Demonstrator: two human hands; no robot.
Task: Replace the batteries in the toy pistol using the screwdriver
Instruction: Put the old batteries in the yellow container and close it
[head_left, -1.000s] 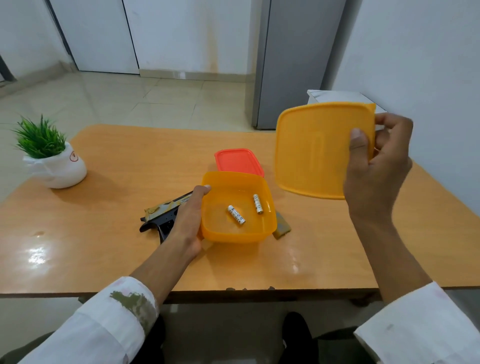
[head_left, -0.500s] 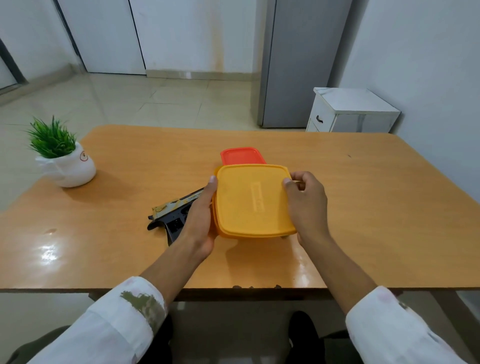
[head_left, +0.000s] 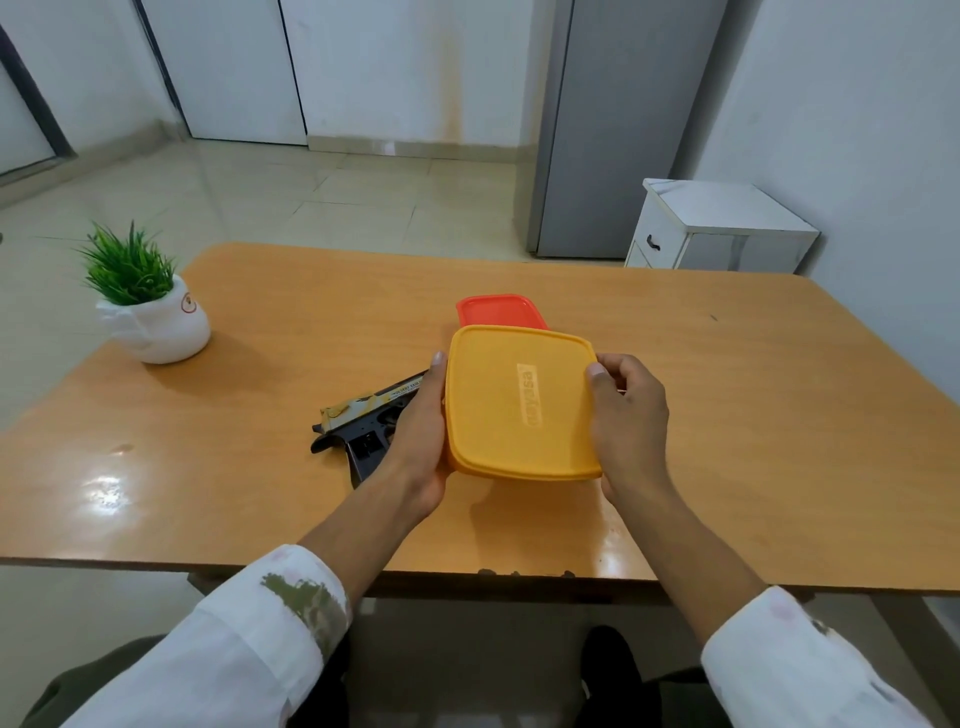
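An orange plastic box (head_left: 519, 405) with its lid on sits in the middle of the wooden table (head_left: 753, 415). My left hand (head_left: 421, 441) grips its left side and my right hand (head_left: 628, 421) grips its right side, thumb on the lid. The batteries inside are hidden by the lid. The black and yellow toy pistol (head_left: 363, 426) lies on the table just left of the box, partly behind my left hand. No screwdriver is in sight.
A red lidded box (head_left: 498, 310) lies right behind the orange one. A small green plant in a white pot (head_left: 150, 317) stands at the table's far left. A white cabinet (head_left: 717, 228) and a grey fridge (head_left: 623, 130) stand beyond the table.
My right hand brought the orange lid down from the air onto the box, covering the two batteries. Both hands now hold the shut box. The pistol has not moved.
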